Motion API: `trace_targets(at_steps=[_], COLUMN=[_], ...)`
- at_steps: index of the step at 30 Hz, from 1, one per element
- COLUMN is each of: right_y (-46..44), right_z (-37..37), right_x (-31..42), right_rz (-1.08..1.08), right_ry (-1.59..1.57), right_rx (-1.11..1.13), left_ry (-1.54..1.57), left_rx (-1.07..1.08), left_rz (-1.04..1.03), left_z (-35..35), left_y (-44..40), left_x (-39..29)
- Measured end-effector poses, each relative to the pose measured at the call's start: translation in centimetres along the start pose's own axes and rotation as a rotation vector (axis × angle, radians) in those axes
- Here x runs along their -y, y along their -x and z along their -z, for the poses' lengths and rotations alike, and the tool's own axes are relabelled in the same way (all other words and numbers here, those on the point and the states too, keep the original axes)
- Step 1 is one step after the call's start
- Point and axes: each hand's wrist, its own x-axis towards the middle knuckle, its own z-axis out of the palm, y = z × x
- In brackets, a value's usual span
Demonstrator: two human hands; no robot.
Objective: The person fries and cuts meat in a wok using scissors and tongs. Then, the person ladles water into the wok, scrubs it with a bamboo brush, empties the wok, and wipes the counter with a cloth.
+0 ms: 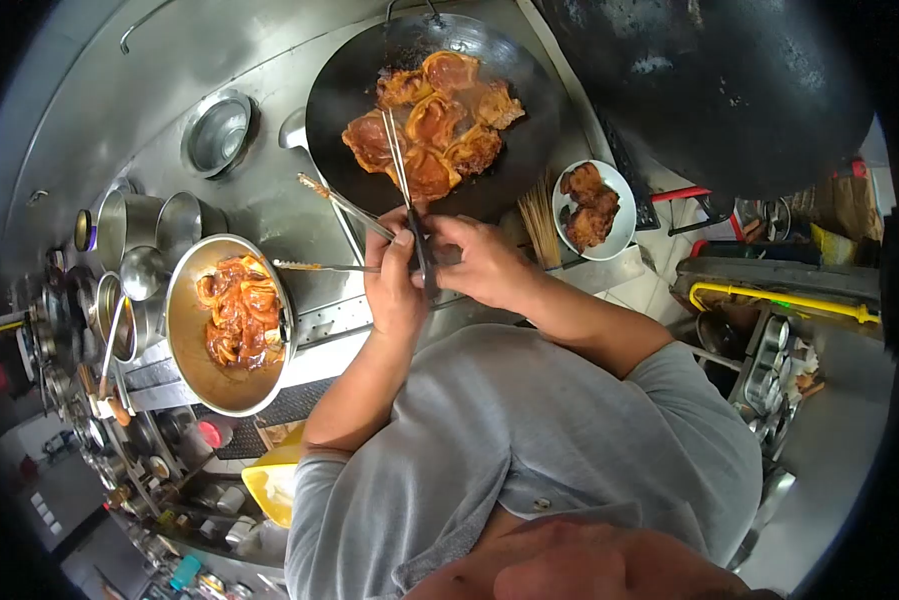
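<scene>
My left hand (394, 278) is closed around metal tongs (354, 208), whose two coated arms spread apart to the left. My right hand (484, 262) is closed at the dark handle of a two-pronged fork (399, 160), and both hands meet close together there. The fork's prongs reach over a black wok (339, 85). In the wok lie several reddish-brown marinated meat pieces (434, 122), some browned at the edges. To the left, a steel bowl (191, 345) contains raw-looking meat in red sauce (244, 310).
A white bowl (624, 222) with browned meat (589, 205) stands right of the wok, beside a bundle of thin sticks (539, 222). Steel pots (129, 228), a ladle (144, 272) and an empty-looking metal bowl (217, 133) are at left. A large dark pan (709, 80) occupies the upper right.
</scene>
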Motion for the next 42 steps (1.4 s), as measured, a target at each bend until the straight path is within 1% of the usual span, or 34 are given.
trace_targets(at_steps=[2, 3, 4, 5, 6, 7, 8, 9, 10, 12, 15, 16, 18, 20, 21, 23, 24, 25, 27, 28, 29, 30, 31, 32, 33, 35, 36, 37, 38, 40, 41, 42], right_y=[-0.3, -0.5, -0.5, -0.5, -0.4, -0.4, -0.3, -0.2, -0.2, -0.4, -0.4, -0.5, -0.4, -0.1, 0.1, 0.4, 0.7, 0.9, 1.4, 1.9, 2.1, 2.3, 2.4, 2.7, 2.5, 2.0, 1.9, 1.7, 1.6, 1.4, 1.3, 0.8], right_z=[0.9, 1.2, 1.3, 1.3, 1.0, 0.7, 0.5, 0.2, 0.4, 0.3, 0.4, 0.4, 0.3, -0.2, -0.5, -1.1, -0.8, -0.6, -0.2, 0.3, -0.1, -0.6, -0.9, -0.9, -0.9, -0.9, -1.0, -0.9, -0.7, 0.2, 1.2, 2.5], right_x=[-0.7, -1.1, -1.3, -1.5, -1.7, -1.8, -1.9, -1.7, -1.7, -1.7, -1.8, -2.0, -1.8, -1.1, -1.3, -1.9, -1.3, -0.9, -0.5, -1.0, -1.3, -1.7, -1.8, -1.8, -1.1, 1.1, 0.8, 0.8, 1.0, 1.1, 0.9, -0.5], right_rz=[-0.037, -0.074, 0.003, 0.008, -0.006, -0.020, -0.046, -0.049, -0.079, -0.110, -0.127, -0.140, -0.158, 0.065, 0.065, 0.061, 0.097, 0.096, -0.406, -0.440, -0.437, -0.482, -0.525, -0.472, -0.472, -0.276, -0.287, -0.286, -0.333, -0.400, -0.419, -0.346], right_ry=[0.031, 0.060, 0.219, 0.211, 0.175, 0.139, 0.028, 0.061, 0.026, -0.009, 0.074, 0.140, 0.205, 0.420, 0.420, 0.251, 0.221, 0.221, -0.801, -1.136, -1.137, -1.223, -1.307, -1.310, -1.310, -1.229, -1.257, -1.253, -1.137, -0.941, -0.861, -0.736], right_rx=[0.018, 0.043, 0.027, 0.046, 0.064, 0.079, 0.057, -0.026, -0.028, -0.030, -0.034, -0.003, 0.025, -0.100, -0.102, -0.086, -0.040, -0.042, 0.297, 0.345, 0.340, 0.369, 0.401, 0.507, 0.508, 0.709, 0.731, 0.729, 0.700, 0.615, 0.562, 0.532], left_ry=[0.142, 0.144, -0.005, -0.156, -0.079, -0.078, -0.006, 0.069, 0.066, 0.068, 0.003, -0.017, -0.083, -0.069, -0.055, -0.051, -0.046, -0.042, -0.025, 0.067, 0.159, 0.173, 0.172, 0.166, 0.161, 0.115, 0.101, 0.089, 0.095, -0.033, -0.022, -0.042], left_rx=[0.030, 0.015, -0.007, -0.036, -0.050, -0.048, -0.044, -0.037, -0.047, 0.006, -0.014, -0.016, -0.025, -0.045, -0.068, -0.087, -0.109, -0.130, -0.137, -0.032, 0.074, 0.136, 0.141, 0.224, 0.304, 0.303, 0.339, 0.376, 0.377, 0.213, 0.208, 0.145], left_rz=[0.027, 0.025, 0.083, 0.139, 0.154, 0.140, 0.116, 0.094, 0.089, 0.132, 0.103, 0.094, 0.011, 0.022, 0.031, 0.030, 0.030, 0.031, 0.004, 0.021, 0.039, 0.027, 0.024, -0.008, -0.038, -0.037, 0.001, 0.039, 0.039, 0.022, 0.022, -0.019], left_z=[-0.3, -0.2, -0.1, 0.2, 0.9, 1.2, 1.4, 1.7, 2.0, 2.5, 2.1, 1.8, 1.1, 1.4, 1.6, 1.6, 1.5, 1.6, 2.3, 2.9, 3.5, 3.2, 3.5, 3.9, 4.3, 4.6, 4.8, 4.9, 4.5, 3.6, 3.8, 4.2], left_y=[-0.4, -0.8, -1.3, -1.5, -1.4, -1.6, -1.7, -1.6, -1.5, -1.4, -0.9, -0.8, -0.2, 0.1, 0.2, 0.2, 0.3, 0.3, 0.8, 1.1, 1.5, 1.7, 1.6, 1.5, 1.6, 1.6, 1.5, 1.3, 1.2, 1.2, 1.1, 1.1], left_x=[0.5, 0.8, 0.8, 0.7, 0.9, 1.1, 1.4, 1.6, 1.5, 1.4, 1.3, 1.3, 0.8, 0.6, 0.4, -0.4, -0.9, -1.2, -1.8, -2.5, -3.1, -4.1, -4.5, -4.8, -5.0, -5.4, -5.5, -5.5, -5.4, -5.0, -4.9, -4.9])
